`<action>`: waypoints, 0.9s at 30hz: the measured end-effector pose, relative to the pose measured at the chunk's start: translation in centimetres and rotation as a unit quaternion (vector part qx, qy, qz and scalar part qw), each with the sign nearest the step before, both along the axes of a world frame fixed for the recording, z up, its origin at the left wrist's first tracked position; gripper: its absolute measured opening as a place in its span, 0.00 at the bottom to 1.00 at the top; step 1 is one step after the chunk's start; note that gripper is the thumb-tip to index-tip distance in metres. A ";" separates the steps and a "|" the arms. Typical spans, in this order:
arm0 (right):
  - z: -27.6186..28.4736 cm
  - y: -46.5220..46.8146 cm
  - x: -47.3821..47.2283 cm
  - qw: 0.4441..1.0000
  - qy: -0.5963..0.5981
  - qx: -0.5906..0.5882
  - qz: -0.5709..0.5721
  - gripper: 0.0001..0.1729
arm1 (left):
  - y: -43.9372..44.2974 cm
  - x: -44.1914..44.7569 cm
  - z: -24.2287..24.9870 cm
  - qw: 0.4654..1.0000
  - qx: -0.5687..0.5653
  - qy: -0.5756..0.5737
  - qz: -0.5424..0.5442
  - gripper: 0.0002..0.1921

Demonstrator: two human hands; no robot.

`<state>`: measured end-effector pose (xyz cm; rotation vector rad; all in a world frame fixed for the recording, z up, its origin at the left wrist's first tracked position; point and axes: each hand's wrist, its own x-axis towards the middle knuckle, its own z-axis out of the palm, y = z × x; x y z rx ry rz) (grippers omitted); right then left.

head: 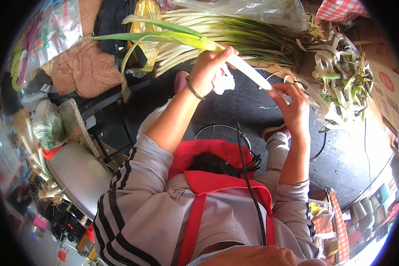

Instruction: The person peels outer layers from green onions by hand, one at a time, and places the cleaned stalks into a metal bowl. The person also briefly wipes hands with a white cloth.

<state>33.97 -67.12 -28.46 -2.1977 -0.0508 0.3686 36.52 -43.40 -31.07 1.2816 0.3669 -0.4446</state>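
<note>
A long green onion (247, 68) is held up at a slant, its green leaves towards the upper left and its white root end towards the lower right. My left hand (209, 68) is closed around the stalk where green turns to white, with a crumpled white tissue-like piece (224, 83) under the fingers. At the white end, my right hand (291, 98) pinches the tip between thumb and fingers. Behind the stalk lies a large pile of green onions (239, 36), partly under clear plastic. To the right is a heap of peeled onion leaves and skins (340, 83).
A tan cloth (86, 68) and plastic bags (51, 36) lie at upper left, near a black metal frame (103, 103). More green onions with roots (48, 189) are beside a grey rounded surface (83, 173). A cardboard box (385, 86) stands far right. Cables (324, 146) cross the dark floor.
</note>
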 end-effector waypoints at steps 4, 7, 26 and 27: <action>0.1 0.0 0.0 1.000 -0.001 0.005 0.002 0.12 | 0.0 0.3 -0.2 0.998 -0.012 0.032 0.057 0.23; 0.0 -0.4 0.1 0.999 0.029 -0.002 -0.037 0.11 | -0.1 0.5 -0.3 0.997 -0.005 0.035 0.066 0.24; -0.5 -1.0 0.1 0.999 -0.008 -0.001 -0.050 0.08 | 0.6 1.3 -0.3 0.987 -0.012 0.042 0.156 0.23; -0.5 -1.2 0.2 0.998 -0.021 -0.005 -0.052 0.07 | 1.0 1.5 -0.2 0.988 -0.019 0.034 0.150 0.23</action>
